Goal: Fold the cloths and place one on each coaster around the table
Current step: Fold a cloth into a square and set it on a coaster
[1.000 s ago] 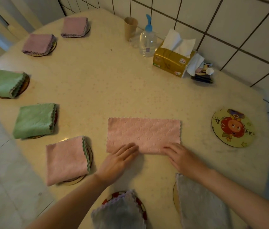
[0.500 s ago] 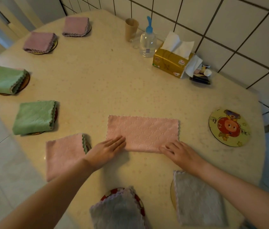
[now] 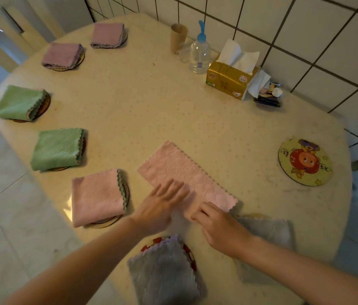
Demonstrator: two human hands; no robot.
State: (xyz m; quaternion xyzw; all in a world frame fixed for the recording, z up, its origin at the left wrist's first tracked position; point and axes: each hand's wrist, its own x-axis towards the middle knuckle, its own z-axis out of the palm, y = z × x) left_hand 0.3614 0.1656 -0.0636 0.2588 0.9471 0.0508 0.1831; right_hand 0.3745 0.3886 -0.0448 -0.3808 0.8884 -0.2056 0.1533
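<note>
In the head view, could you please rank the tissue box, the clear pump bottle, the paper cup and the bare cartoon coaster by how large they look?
1. Tissue box and bare cartoon coaster: similar in area, so I won't rank them apart.
2. Clear pump bottle.
3. Paper cup, smallest, though it stands farthest from the camera.

Under your hands the pink cloth (image 3: 187,179) looks soft, quilted, matt, with scalloped edges. Your table (image 3: 151,102) has a smooth, speckled, faintly glossy top. The bottle (image 3: 199,54) is clear plastic; the bare coaster (image 3: 305,162) looks smooth and printed.
</note>
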